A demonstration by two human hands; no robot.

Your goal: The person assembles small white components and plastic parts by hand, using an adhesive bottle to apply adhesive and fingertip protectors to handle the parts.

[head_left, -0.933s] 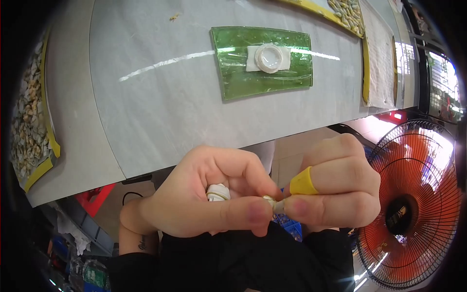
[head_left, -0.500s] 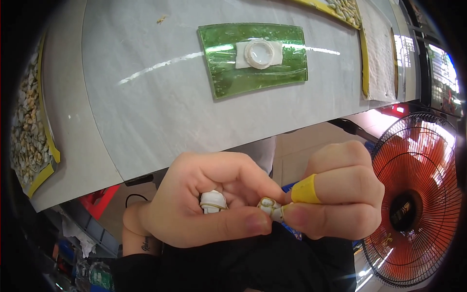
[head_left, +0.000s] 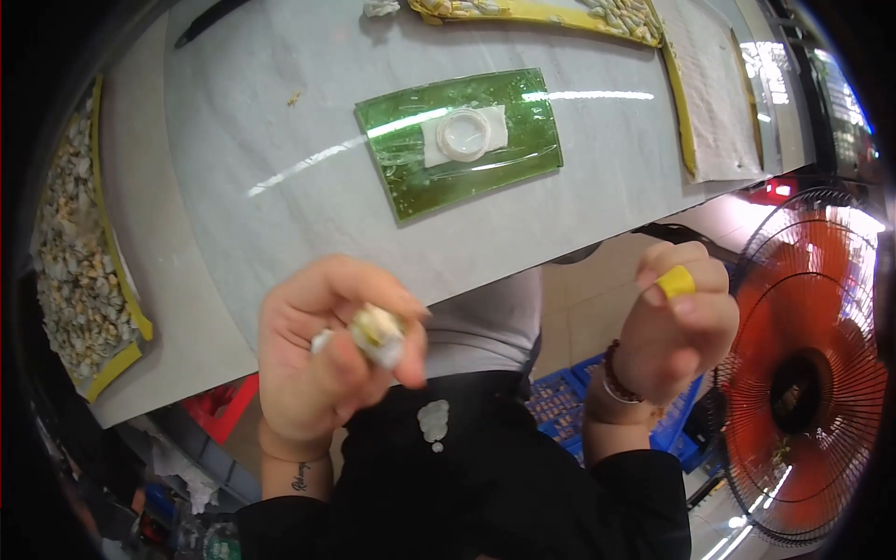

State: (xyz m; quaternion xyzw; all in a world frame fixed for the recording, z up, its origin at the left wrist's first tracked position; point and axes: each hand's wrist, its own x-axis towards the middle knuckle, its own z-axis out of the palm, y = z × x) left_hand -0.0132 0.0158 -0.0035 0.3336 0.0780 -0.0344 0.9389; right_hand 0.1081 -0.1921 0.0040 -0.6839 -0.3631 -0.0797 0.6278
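My left hand [head_left: 322, 350] is raised in front of the table's near edge, fingers bent around a small white piece with yellowish parts [head_left: 378, 336], which is blurred. A second white piece [head_left: 320, 340] shows partly behind the thumb, in the curl of the hand. Well apart to the right is my right hand [head_left: 679, 313], a yellow band around one finger. Its fingers are half curled, the thumb stands away from them, and nothing shows between. Beyond the hands, a green glass plate [head_left: 397, 191] lies on the table, bearing a white pad [head_left: 497, 121] and a small round white dish [head_left: 464, 136].
A yellow-edged tray [head_left: 119, 247] of small pale pieces sits at the left; another [head_left: 541, 13] lies at the far side beside a white cloth-like sheet [head_left: 714, 112]. A black pen-like object [head_left: 210, 21] is far left. An orange fan [head_left: 803, 373] stands right, near blue crates [head_left: 560, 411].
My hands have parted: the right moved away to the right and let go of the small piece, which the left now holds. The view has shifted, showing more of the table's far side.
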